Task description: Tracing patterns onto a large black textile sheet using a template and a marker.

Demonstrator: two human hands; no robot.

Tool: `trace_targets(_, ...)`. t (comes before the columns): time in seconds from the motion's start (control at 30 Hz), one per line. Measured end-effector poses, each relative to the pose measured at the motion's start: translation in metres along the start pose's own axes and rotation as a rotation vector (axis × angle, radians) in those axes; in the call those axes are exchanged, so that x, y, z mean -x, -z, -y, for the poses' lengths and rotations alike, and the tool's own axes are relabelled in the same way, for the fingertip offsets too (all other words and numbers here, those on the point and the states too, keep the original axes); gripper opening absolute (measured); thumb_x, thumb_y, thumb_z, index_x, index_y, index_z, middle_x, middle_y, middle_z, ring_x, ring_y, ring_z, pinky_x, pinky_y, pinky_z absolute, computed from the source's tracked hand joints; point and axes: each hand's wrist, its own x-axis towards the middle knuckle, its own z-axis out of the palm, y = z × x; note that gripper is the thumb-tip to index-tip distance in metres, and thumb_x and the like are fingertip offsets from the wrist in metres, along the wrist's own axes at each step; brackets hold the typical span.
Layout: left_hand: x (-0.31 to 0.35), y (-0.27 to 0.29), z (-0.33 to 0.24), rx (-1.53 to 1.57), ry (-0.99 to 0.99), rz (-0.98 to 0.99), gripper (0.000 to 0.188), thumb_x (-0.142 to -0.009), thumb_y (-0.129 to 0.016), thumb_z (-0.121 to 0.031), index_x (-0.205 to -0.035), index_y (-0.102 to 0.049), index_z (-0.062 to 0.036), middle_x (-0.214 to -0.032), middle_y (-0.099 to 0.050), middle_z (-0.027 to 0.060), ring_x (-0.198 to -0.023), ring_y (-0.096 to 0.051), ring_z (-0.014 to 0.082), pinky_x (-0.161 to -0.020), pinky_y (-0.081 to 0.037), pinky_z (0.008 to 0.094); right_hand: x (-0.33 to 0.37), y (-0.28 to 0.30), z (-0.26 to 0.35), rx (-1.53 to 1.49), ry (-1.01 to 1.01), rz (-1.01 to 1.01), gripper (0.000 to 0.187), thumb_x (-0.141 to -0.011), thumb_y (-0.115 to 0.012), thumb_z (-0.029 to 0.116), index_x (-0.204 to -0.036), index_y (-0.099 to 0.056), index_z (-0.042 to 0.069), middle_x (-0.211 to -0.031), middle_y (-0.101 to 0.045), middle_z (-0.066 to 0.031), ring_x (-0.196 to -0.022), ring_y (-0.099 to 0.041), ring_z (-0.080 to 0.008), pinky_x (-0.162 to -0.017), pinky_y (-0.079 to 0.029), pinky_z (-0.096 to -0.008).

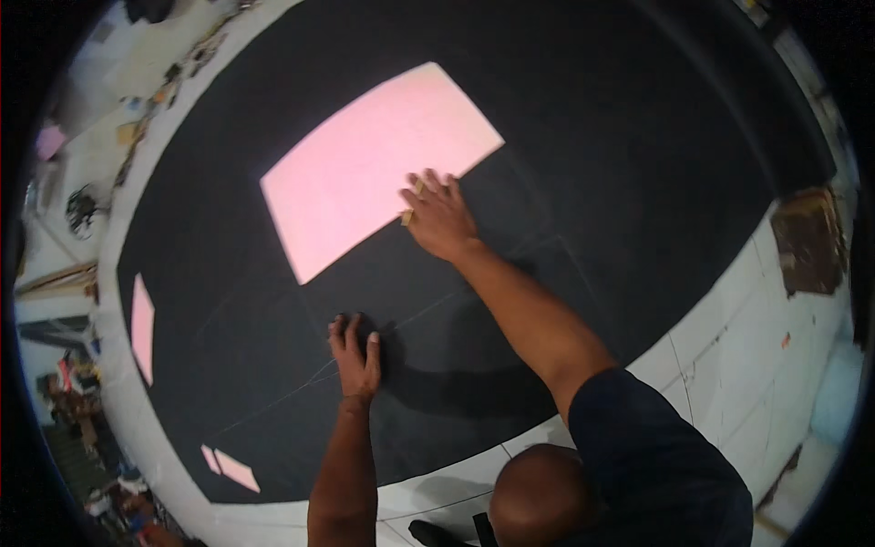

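A large pink four-sided sheet (374, 164) lies flat on black material (620, 137) spread before me. My right hand (439, 217) rests on the sheet's near edge, fingers spread and reaching onto the pink surface. Small yellowish bits show at its fingers; whether they are rings or something held is unclear. Nearer to me and further left, my left hand (355, 357) is open on the black material, with nothing seen in it. Thin pale lines run across the material near both hands.
Smaller pink pieces lie near the material's left edge: a long strip (142, 330) and a narrow piece (239, 470) with a tiny one beside it. White tiles (720, 365) border the near right. A brown block-like object (808, 242) stands at right; assorted clutter (82, 401) lines the left.
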Motion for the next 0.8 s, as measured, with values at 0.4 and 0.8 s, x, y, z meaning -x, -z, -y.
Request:
trace_targets(0.4, 0.093, 0.347, 0.053, -0.573, 0.234, 0.177, 0.036, -0.09, -0.068, -0.027, -0.121, -0.065, -0.0095, -0.127, -0.06, 0.0167, -0.118, -0.058, 0.0376, -0.1, -0.048, 0.0455, -0.007, 0.026, -0.002, -0.01, -0.097, 0.281, 0.052, -0.104, -0.042, 0.043, -0.148, -0.043, 0.017, -0.163, -0.026, -0.0073, -0.152, -0.016, -0.0295, -0.123, -0.008, -0.0534)
trace_targets(0.8, 0.031, 0.127, 0.152, -0.132, 0.264, 0.035, 0.052, -0.094, -0.063, -0.04, -0.135, -0.055, -0.0084, -0.141, -0.049, 0.0225, -0.132, -0.045, 0.0409, -0.111, -0.037, 0.0501, -0.036, 0.046, -0.002, 0.084, -0.085, 0.544, 0.058, -0.094, -0.065, 0.03, -0.146, -0.044, 0.014, -0.162, -0.026, -0.0114, -0.15, -0.022, -0.0354, -0.119, -0.022, -0.0583)
